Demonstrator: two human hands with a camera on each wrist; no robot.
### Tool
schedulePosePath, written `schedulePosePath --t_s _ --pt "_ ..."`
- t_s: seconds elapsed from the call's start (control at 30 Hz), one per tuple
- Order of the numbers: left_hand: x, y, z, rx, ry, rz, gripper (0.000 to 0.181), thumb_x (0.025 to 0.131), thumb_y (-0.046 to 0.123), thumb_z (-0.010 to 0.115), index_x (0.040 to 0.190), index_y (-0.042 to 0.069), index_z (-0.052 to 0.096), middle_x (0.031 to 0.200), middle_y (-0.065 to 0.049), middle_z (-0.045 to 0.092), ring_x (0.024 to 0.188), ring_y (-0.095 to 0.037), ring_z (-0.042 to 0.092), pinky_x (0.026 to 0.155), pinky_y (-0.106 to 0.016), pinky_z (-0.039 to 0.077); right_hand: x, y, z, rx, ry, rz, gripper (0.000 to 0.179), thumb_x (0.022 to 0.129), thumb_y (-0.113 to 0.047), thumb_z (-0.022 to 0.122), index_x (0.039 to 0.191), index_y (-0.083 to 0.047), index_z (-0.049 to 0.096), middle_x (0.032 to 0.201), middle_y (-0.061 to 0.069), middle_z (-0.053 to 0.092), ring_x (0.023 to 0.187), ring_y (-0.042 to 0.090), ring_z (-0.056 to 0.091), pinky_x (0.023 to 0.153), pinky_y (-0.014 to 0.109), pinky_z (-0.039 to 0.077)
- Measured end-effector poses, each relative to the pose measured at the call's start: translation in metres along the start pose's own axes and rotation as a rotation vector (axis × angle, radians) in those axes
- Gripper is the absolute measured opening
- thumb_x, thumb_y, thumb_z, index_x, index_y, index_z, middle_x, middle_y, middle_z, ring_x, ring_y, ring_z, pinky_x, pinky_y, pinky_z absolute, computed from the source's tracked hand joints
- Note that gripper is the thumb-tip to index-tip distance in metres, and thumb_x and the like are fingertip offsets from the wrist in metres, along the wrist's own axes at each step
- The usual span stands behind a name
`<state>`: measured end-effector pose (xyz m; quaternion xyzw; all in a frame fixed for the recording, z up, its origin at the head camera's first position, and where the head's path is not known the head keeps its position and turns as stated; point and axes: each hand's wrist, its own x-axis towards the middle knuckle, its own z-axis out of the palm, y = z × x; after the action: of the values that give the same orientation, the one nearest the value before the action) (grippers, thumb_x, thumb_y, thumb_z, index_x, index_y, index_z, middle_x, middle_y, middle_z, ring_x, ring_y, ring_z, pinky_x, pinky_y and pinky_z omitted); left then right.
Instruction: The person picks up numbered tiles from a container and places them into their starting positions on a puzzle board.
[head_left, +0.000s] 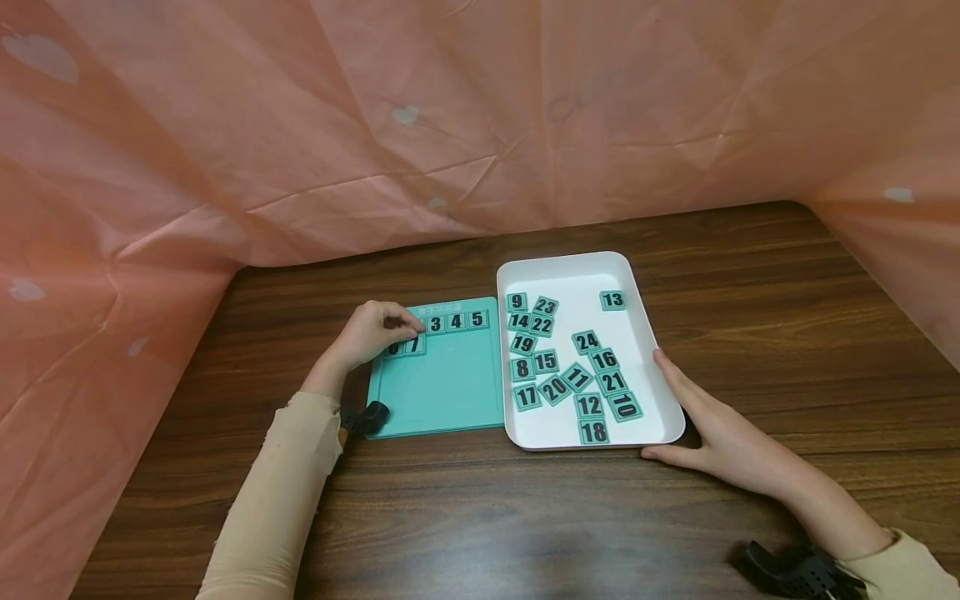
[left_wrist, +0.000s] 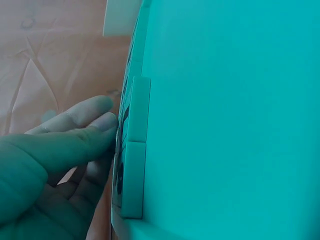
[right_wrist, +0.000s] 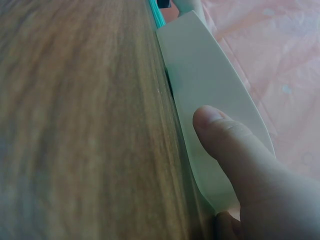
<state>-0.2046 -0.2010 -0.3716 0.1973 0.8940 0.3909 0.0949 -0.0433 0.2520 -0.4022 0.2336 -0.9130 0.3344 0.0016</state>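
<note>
**Tiles point(head_left: 456, 322) lined up on teal board point(head_left: 442, 392)**

The left hand point(head_left: 375, 329) is at the board's 10 o'clock, fingers bent near tile 7 point(head_left: 417, 346); whether it pinches anything, I cannot tell. At the board's 3 o'clock, the white tray point(head_left: 573, 283) holds loose tiles point(head_left: 611, 382). The right hand point(head_left: 738, 442), spread wide, touches its 4 o'clock corner.

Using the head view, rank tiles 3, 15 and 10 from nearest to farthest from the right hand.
1. Tile 10: white tray, near right corner, closest to the right hand.
2. Tile 15: same tray, left half.
3. Tile 3: top row of the teal board.
</note>
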Motion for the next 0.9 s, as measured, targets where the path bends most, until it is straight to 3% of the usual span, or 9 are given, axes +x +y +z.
schedulePosePath --t_s 0.17,0.37,0.5,0.67,0.9 --pt "-0.001 0.009 0.001 -0.009 0.01 0.025 0.013 0.091 0.014 0.066 0.101 0.009 0.073 0.098 -0.002 0.067 0.087 -0.018 0.06 0.074 -0.035 0.051 0.0 0.0 0.001 -0.001 0.001 -0.001 0.112 0.077 -0.035 0.08 0.155 -0.017 0.002 0.156 0.019 0.014 0.138 0.028 0.021 0.096 0.002 0.011" --pt "-0.003 0.041 0.011 -0.027 0.022 0.1 0.02 0.091 0.016 0.067 0.107 0.004 0.07 0.095 -0.003 0.064 0.085 -0.018 0.057 0.074 -0.036 0.049 0.0 -0.001 0.001 -0.001 0.001 0.0 0.112 0.077 -0.036 0.08 0.155 -0.017 0.002 0.156 0.018 0.014 0.138 0.029 0.022 0.096 0.002 0.012" --pt "-0.001 0.065 0.027 -0.067 0.019 0.191 0.021 0.088 0.012 0.069 0.107 0.003 0.069 0.097 -0.007 0.063 0.085 -0.016 0.057 0.077 -0.036 0.049 0.0 -0.001 0.0 0.0 0.002 0.0 0.112 0.077 -0.035 0.08 0.155 -0.017 0.002 0.156 0.019 0.014 0.138 0.03 0.022 0.096 0.002 0.012" --pt "0.006 0.085 0.053 -0.134 -0.038 0.284 0.027 0.084 0.01 0.074 0.108 0.001 0.067 0.103 -0.016 0.062 0.088 -0.019 0.058 0.083 -0.032 0.049 0.001 -0.002 -0.001 -0.002 0.006 -0.006 0.113 0.076 -0.034 0.081 0.155 -0.016 0.002 0.155 0.02 0.015 0.138 0.03 0.022 0.097 0.002 0.012" --pt "0.015 0.099 0.078 -0.03 -0.133 0.371 0.034 0.081 0.013 0.077 0.111 0.001 0.067 0.106 -0.011 0.063 0.094 -0.022 0.058 0.084 -0.026 0.047 0.001 -0.002 -0.001 0.0 0.002 -0.004 0.112 0.077 -0.035 0.08 0.155 -0.016 0.002 0.155 0.02 0.015 0.138 0.031 0.022 0.097 0.002 0.012"
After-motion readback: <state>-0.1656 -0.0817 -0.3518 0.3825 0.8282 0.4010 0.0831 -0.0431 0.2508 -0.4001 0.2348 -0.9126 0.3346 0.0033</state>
